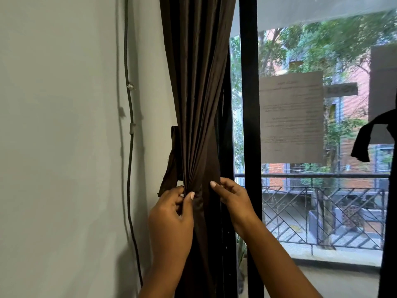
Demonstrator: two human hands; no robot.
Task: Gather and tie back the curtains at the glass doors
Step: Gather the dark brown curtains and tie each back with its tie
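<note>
Left hand (171, 214) was pinching the gathered folds of the curtain (197, 93) between thumb and curled fingers, right at the narrowest bit of the bunch. Right hand (231, 195) sat on the other side of the bundle, fingers bent against the fabric's edge, though I couldn't tell for sure whether it really had a grip or was only touching it.

The curtain itself was dark brown, slightly shiny stuff, pulled into tight long pleats that fanned out above the pinch. It hung between the pale grey wall (64, 147) and the black door frame (250, 104). A strap of the same brown cloth, the tie-back (169, 168), dangled limp off the wall just left of the bundle, its loose end beside my left hand.

A thin dark cable (130, 168) ran down the wall, clipped in a couple of spots. A sheet of paper (292, 117) was stuck flat on the glass door (322, 211), print too blurry to read. Another dark cloth (365, 138) drooped in at the far right.
</note>
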